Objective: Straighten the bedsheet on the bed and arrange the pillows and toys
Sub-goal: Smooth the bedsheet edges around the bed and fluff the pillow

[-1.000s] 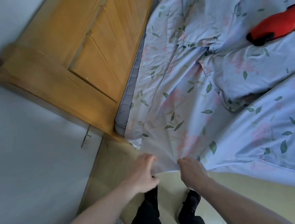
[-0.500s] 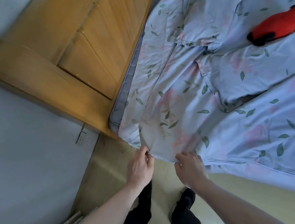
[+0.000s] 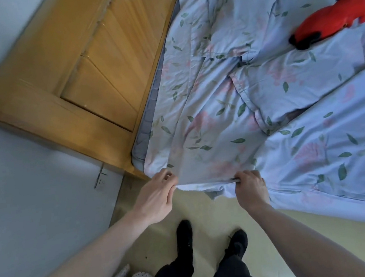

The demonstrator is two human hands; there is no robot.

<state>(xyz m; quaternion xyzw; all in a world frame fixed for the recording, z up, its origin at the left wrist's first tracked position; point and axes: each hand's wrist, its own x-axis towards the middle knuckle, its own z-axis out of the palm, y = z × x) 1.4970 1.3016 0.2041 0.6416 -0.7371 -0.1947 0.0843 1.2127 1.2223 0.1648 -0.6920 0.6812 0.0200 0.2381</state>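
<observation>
both hands are working the near corner of the bedsheet (image 3: 202, 136), close to the wooden headboard (image 3: 89, 64). the left hand (image 3: 156, 196) is pinching the sheet's edge at the corner, thumb against curled fingers with cloth between them. the right hand (image 3: 250, 187) is gripping the same edge further right, fingers closed over a fold of fabric. a strip of edge is running taut between the two.

change: a second ago the hands were sitting almost together, bunching the cloth low over the floor (image 3: 209, 218); now they are standing apart and higher, at the mattress (image 3: 146, 129) edge, so the corner is being spread flat instead of gathered. judgement: the corner is being drawn out ready for tucking or laying smooth; this step is partly done.

the grey mattress side is showing bare along the headboard, so the sheet is not yet covering that edge. creases are running from the corner toward a pillow (image 3: 296, 78) lying askew in the middle. a red toy (image 3: 332, 19) is lying on the far right of the bed, well apart from the hands. pillows and toy appear to be awaiting arrangement.
</observation>
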